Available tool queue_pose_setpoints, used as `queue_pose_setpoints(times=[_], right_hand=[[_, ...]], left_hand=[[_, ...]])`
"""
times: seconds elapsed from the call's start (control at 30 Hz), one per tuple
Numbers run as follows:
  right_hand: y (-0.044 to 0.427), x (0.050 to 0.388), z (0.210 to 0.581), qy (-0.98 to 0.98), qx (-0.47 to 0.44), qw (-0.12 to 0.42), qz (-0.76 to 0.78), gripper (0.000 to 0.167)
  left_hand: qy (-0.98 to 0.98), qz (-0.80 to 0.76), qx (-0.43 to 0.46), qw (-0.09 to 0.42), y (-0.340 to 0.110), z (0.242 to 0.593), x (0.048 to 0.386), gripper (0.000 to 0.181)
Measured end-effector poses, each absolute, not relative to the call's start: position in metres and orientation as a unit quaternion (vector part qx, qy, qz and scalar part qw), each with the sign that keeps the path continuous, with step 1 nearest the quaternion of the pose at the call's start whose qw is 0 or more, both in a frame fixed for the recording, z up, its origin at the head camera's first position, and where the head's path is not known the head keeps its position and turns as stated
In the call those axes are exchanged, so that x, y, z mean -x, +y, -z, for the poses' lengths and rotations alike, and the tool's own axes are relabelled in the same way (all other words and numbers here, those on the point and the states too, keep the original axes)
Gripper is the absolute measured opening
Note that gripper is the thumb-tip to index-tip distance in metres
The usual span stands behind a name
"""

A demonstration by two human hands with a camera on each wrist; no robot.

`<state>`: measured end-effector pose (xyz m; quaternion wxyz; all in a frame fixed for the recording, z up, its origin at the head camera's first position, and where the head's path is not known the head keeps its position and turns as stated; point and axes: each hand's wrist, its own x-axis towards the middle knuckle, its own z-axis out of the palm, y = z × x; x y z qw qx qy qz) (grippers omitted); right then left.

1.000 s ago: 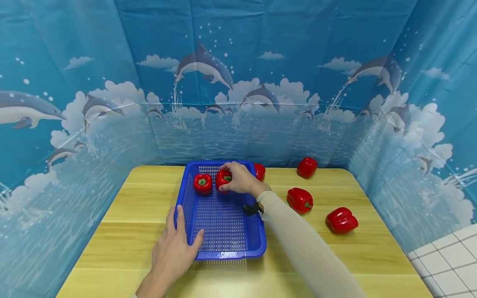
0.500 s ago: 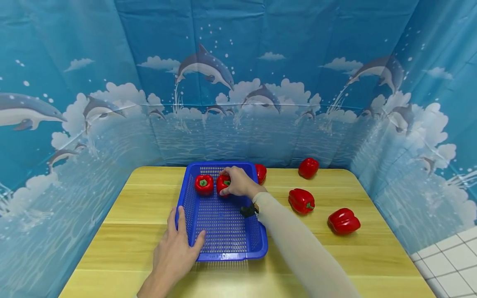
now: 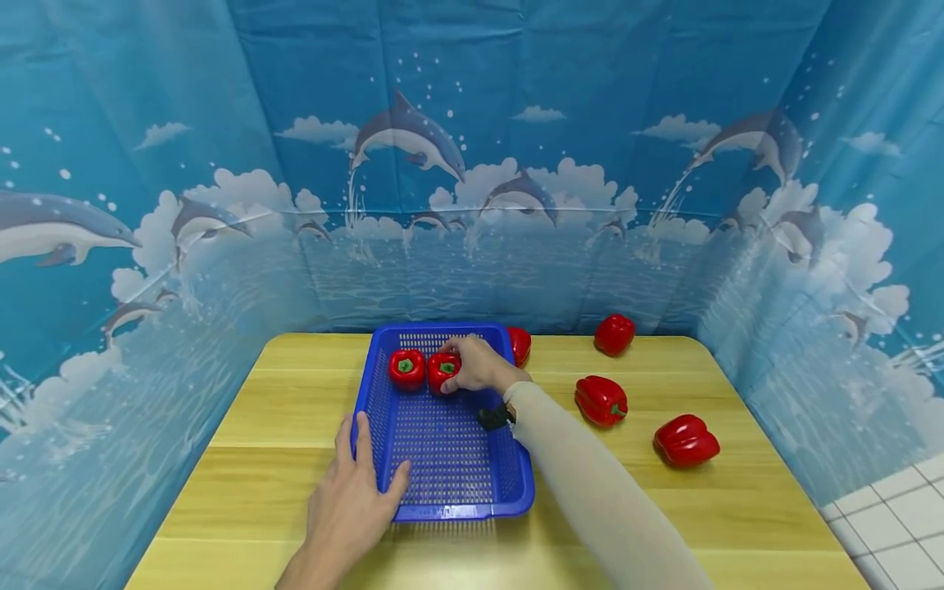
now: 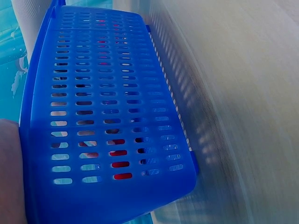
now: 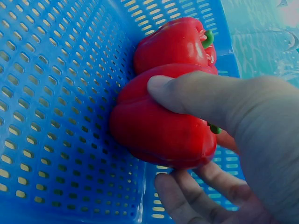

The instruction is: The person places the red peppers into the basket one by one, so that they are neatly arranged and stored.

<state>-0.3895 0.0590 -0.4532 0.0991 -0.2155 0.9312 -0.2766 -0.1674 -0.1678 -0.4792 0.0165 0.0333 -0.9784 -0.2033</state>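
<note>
The right hand [image 3: 475, 366], at the centre of the frame, has thumb and fingers clamped on a pepper [image 3: 438, 380] in the upper part of the blue basket [image 3: 435, 463] (something dark [image 3: 496, 418] is strapped at that wrist). Just left of it sits a second pepper [image 3: 407, 373], stem up. Lower left of centre, the left hand [image 3: 347, 504] rests at the basket's near left corner, fingers spread apart. To the right I see three loose peppers [image 3: 601, 401] on the table [image 3: 243, 459], and a fourth [image 3: 520, 346] peeking past the basket's upper right rim.
</note>
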Motion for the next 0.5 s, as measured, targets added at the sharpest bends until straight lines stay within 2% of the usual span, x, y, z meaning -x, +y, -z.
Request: queue_pose_setpoints(times=[0.27, 0.5], right_hand=[[0.0558, 0.3917, 0.4604, 0.939, 0.156, 0.089, 0.293, 0.074], [0.0583, 0.3856, 0.46, 0.937, 0.169, 0.069, 0.298, 0.073]], left_hand=[[-0.978, 0.206, -0.034, 0.014, -0.1672, 0.4786, 0.1665, 0.113], [-0.978, 0.207, -0.034, 0.01, -0.1675, 0.4778, 0.166, 0.114]])
